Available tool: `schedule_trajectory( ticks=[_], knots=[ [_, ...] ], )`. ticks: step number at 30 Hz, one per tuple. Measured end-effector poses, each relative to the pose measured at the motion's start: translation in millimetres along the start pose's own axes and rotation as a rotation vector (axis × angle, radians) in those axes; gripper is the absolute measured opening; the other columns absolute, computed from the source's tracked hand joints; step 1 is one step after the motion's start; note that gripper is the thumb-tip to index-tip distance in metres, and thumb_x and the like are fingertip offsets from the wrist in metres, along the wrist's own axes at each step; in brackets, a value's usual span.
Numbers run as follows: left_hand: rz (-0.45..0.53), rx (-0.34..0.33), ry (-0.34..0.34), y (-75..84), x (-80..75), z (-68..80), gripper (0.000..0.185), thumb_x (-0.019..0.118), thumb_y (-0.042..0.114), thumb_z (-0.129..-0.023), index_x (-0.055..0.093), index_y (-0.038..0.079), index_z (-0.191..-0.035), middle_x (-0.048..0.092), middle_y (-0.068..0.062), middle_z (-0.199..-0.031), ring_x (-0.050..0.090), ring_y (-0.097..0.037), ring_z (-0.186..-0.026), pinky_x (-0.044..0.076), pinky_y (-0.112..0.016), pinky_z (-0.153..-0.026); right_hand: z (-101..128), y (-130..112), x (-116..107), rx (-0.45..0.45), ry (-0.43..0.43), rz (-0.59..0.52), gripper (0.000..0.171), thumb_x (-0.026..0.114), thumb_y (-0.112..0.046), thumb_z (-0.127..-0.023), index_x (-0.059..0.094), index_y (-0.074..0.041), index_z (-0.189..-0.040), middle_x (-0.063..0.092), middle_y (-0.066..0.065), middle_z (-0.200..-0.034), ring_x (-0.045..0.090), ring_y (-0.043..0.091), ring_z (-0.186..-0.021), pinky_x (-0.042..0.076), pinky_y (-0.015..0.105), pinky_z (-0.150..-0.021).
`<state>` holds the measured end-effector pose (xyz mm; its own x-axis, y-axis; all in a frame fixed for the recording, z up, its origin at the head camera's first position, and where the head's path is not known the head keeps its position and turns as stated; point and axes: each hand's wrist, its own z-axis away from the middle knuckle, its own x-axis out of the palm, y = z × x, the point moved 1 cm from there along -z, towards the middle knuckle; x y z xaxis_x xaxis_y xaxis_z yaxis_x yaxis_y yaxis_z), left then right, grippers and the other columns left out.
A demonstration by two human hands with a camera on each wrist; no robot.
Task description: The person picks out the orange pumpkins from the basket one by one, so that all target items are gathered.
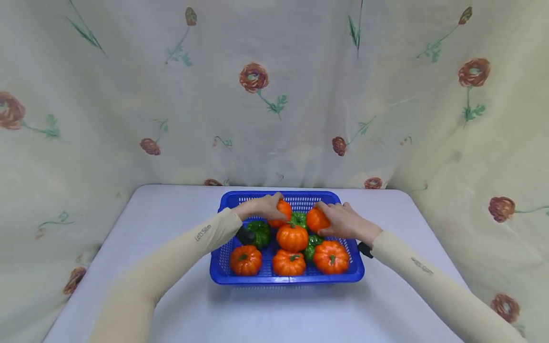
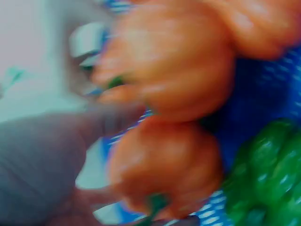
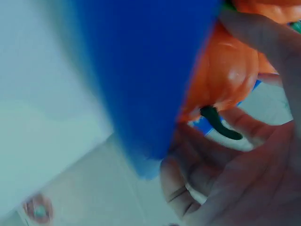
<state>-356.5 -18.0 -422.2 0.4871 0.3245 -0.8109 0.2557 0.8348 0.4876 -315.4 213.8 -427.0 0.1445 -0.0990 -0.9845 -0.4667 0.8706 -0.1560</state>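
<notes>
A blue plastic basket (image 1: 286, 280) holds several small orange pumpkins and glossy green ribbed ones. At its back, my left hand (image 1: 269, 206) grips an orange pumpkin (image 1: 283, 209). In the left wrist view, blurred fingers curl around that pumpkin (image 2: 164, 165), its green stem near them. Toward the basket's right side, my right hand (image 1: 343, 221) grips another orange pumpkin (image 1: 316, 220). From the right wrist, the thumb and fingers bend around this pumpkin (image 3: 228, 70) with its dark green stem facing the palm. Both held pumpkins are within the basket's outline.
Between the hands sits an orange pumpkin (image 1: 292, 238). Three more orange ones, including the right front pumpkin (image 1: 331, 257), line the near side. A green pumpkin (image 1: 259, 234) lies at left. The basket stands on a white table (image 1: 180, 295) before a flowered curtain (image 1: 300, 95).
</notes>
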Motion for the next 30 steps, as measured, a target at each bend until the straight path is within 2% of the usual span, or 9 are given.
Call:
schedule_trajectory(
  ticks=[3,8,14,17,19,21,23,27,30],
  knots=[
    [-0.077,0.01,0.043,7.7,6.2,6.9,0.064,0.066,0.033,-0.08,0.037,0.011,-0.132,0.042,-0.021,-0.12,0.053,-0.027,-0.099,0.049,-0.035,-0.077,-6.3,3.1,2.8,-0.004,0.012,0.027,0.068,0.074,-0.041,-0.071,0.043,-0.013,-0.125,0.055,0.015,-0.112,0.052,0.033,-0.1,0.038,0.054,-0.087],
    [-0.179,-0.055,0.068,-3.1,0.9,12.5,0.066,0.071,0.037,-0.077,0.043,0.013,-0.131,0.041,-0.019,-0.123,0.052,-0.028,-0.101,0.048,-0.039,-0.083,-16.5,0.1,1.4,-0.012,0.034,0.109,0.07,0.077,-0.042,-0.065,0.046,-0.014,-0.122,0.053,0.017,-0.107,0.049,0.035,-0.098,0.041,0.054,-0.083],
    [-0.071,-0.097,-0.007,-11.9,-11.1,10.2,0.102,0.071,0.043,-0.074,0.008,0.003,-0.144,0.037,-0.019,-0.139,0.041,-0.03,-0.124,0.035,-0.041,-0.103,-21.4,-6.7,-6.5,0.02,-0.033,0.123,0.075,0.073,-0.044,-0.072,0.041,-0.011,-0.132,0.047,0.022,-0.121,0.045,0.041,-0.11,0.035,0.062,-0.09],
    [-0.055,-0.094,-0.009,-17.6,-14.3,14.5,0.094,0.067,0.043,-0.078,0.014,0.001,-0.143,0.038,-0.017,-0.139,0.041,-0.028,-0.124,0.035,-0.041,-0.103,-10.7,-7.5,-7.9,0.021,0.004,0.067,0.073,0.066,-0.048,-0.077,0.039,-0.012,-0.135,0.043,0.022,-0.128,0.043,0.041,-0.113,0.034,0.062,-0.093],
    [-0.061,-0.028,0.052,-19.3,-15.1,20.5,0.074,0.064,0.039,-0.082,0.031,0.001,-0.136,0.045,-0.016,-0.132,0.049,-0.026,-0.115,0.042,-0.039,-0.095,4.1,-10.8,-8.4,-0.004,0.056,0.035,0.067,0.064,-0.048,-0.079,0.044,-0.011,-0.132,0.046,0.02,-0.123,0.05,0.037,-0.105,0.041,0.057,-0.09],
    [-0.047,0.086,0.119,-16.5,-13.9,26.3,0.052,0.061,0.033,-0.086,0.047,0.003,-0.125,0.055,-0.014,-0.118,0.055,-0.024,-0.102,0.047,-0.037,-0.085,21.3,-17.7,-9.4,-0.018,0.093,0.039,0.063,0.064,-0.049,-0.078,0.05,-0.011,-0.126,0.05,0.018,-0.117,0.055,0.032,-0.095,0.048,0.049,-0.084],
    [-0.074,0.192,0.134,-10.3,-8.3,30.8,0.043,0.058,0.033,-0.088,0.053,0.005,-0.12,0.055,-0.013,-0.115,0.054,-0.023,-0.101,0.047,-0.037,-0.085,37.1,-26.2,-10.3,-0.016,0.12,0.082,0.066,0.066,-0.054,-0.074,0.053,-0.012,-0.123,0.049,0.019,-0.117,0.056,0.032,-0.092,0.051,0.047,-0.079],
    [-0.196,0.339,0.002,3.9,10.7,33.5,0.045,0.051,0.044,-0.09,0.052,0.011,-0.119,0.051,-0.007,-0.115,0.047,-0.023,-0.106,0.039,-0.036,-0.091,53.8,-37.1,-10.7,0.001,0.148,0.18,0.08,0.068,-0.062,-0.065,0.051,-0.013,-0.126,0.041,0.026,-0.128,0.052,0.041,-0.101,0.049,0.053,-0.08],
    [-0.227,0.393,-0.06,9.6,21.5,33.5,0.044,0.053,0.049,-0.086,0.045,0.012,-0.109,0.047,-0.001,-0.096,0.045,-0.017,-0.09,0.036,-0.029,-0.078,55.5,-40.0,-8.6,-0.013,0.139,0.187,0.081,0.068,-0.062,-0.064,0.051,-0.012,-0.126,0.041,0.025,-0.13,0.051,0.042,-0.103,0.046,0.056,-0.083]
  ],
)
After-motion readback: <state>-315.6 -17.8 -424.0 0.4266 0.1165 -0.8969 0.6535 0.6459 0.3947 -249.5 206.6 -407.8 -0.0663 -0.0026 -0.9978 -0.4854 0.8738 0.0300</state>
